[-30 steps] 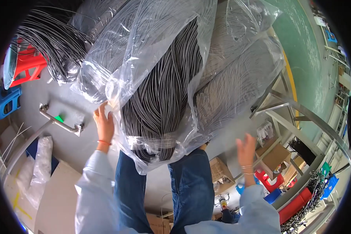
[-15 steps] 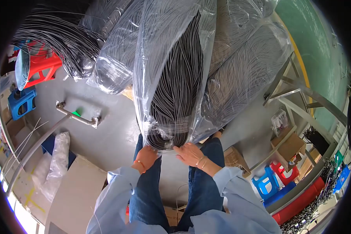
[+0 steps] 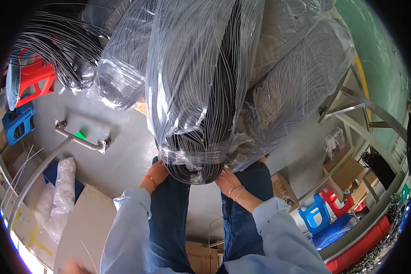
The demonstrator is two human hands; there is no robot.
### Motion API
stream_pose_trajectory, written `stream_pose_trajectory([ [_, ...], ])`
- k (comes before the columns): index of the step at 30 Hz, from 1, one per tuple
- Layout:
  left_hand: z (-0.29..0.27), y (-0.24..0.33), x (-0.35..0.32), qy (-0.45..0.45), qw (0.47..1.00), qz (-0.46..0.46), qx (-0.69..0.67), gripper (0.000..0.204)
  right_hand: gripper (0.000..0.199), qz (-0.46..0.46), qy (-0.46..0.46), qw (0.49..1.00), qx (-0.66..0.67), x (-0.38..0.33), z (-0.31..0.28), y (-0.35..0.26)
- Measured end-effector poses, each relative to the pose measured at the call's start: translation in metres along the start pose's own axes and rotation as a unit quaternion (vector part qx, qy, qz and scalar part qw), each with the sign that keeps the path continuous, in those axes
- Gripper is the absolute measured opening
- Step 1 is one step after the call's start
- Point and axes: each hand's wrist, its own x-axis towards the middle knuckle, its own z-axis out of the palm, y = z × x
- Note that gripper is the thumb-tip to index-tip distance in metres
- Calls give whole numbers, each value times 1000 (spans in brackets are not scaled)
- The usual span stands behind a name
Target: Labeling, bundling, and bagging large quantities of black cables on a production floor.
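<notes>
A thick bundle of dark grey cables (image 3: 226, 91) runs toward me, its looped end wrapped in a clear band between my thighs. A clear plastic bag (image 3: 169, 96) covers its left side and much of the right, leaving a dark strip uncovered. My left hand (image 3: 156, 174) is closed at the left of the looped end, its fingertips hidden against the bag's edge. My right hand (image 3: 227, 181) is closed at the right of that end, on the bag's edge, fingers partly hidden.
Bagged cable bundles lie left (image 3: 123, 82) and right (image 3: 292, 91). Loose cables (image 3: 64, 45) hang by a red stool (image 3: 34, 80). A metal stand (image 3: 80, 138) is left, a metal frame (image 3: 351, 109) right. A blurred, skin-coloured shape (image 3: 75, 266) shows lower left.
My hands have spread apart to the two sides of the looped end. The bag's left edge has moved right over the cables, narrowing the uncovered strip. The looped end sits slightly nearer me.
</notes>
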Motion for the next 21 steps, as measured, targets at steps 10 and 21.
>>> stream_pose_trajectory([
  [10,55,-25,26,25,985,-118,-125,41,41,172,63,981,71,57,45,-62],
  [21,111,-141,26,141,815,21,-562,40,55,246,46,917,311,11,0,-94],
])
